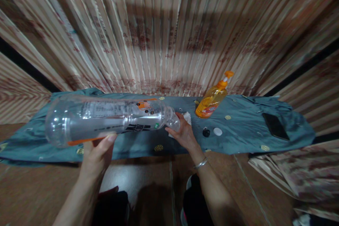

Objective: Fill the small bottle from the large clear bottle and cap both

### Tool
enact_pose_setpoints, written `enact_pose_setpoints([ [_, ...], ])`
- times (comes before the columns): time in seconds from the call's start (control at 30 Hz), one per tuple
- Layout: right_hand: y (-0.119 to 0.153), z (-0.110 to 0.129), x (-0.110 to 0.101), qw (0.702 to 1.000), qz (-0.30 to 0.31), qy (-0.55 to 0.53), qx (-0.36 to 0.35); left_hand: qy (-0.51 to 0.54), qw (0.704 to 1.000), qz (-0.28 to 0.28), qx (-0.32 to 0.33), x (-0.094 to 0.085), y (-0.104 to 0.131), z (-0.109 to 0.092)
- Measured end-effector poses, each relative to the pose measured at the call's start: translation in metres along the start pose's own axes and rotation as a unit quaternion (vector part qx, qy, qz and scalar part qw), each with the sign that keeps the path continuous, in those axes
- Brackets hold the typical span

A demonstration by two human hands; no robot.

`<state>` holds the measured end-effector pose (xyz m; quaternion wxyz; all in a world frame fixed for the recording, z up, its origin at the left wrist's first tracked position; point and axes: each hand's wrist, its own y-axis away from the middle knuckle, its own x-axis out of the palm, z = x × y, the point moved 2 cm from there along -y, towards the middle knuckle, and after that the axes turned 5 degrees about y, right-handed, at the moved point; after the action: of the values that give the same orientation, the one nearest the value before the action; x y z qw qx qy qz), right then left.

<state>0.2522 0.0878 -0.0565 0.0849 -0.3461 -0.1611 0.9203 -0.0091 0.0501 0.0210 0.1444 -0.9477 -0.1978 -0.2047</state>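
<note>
Over a rumpled blue-grey cloth spread on the brown floor, a large clear plastic bottle is held on its side, smooth-walled and empty-looking, with a printed label and an orange stripe. The left hand grips it from below near its rounded base, thumb pressed against the wall. The right hand, a metal bangle at the wrist, closes its fingers around the narrow neck, with a bit of white tissue just behind them. Beside it on the cloth stand a tilted orange pump bottle of translucent plastic, a small black cap and a flat white cap close together, and farther right a dark flat phone. Striped, pleated curtains hang behind.
</note>
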Motion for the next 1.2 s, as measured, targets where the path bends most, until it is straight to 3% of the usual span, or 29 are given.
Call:
enact_pose_setpoints([
  [0.23, -0.0007, -0.0005, 0.0007, 1.0, 0.005, 0.008, -0.001, -0.016, 1.0, 0.01, 0.013, 0.0007, -0.0013, -0.002],
  [0.6, -0.0001, -0.0007, 0.0001, 1.0, 0.005, 0.001, -0.008, -0.003, 1.0, -0.023, -0.002, -0.001, 0.0009, -0.0022],
  [0.87, 0.0, 0.0012, -0.0018, 1.0, 0.013, 0.003, -0.003, -0.007, 1.0, 0.008, 0.012, 0.0035, 0.0008, -0.0056],
  [1.2, -0.0008, 0.0032, -0.0029, 1.0, 0.017, -0.001, 0.0, -0.027, 1.0, 0.0, 0.013, 0.0045, 0.0009, -0.0067],
])
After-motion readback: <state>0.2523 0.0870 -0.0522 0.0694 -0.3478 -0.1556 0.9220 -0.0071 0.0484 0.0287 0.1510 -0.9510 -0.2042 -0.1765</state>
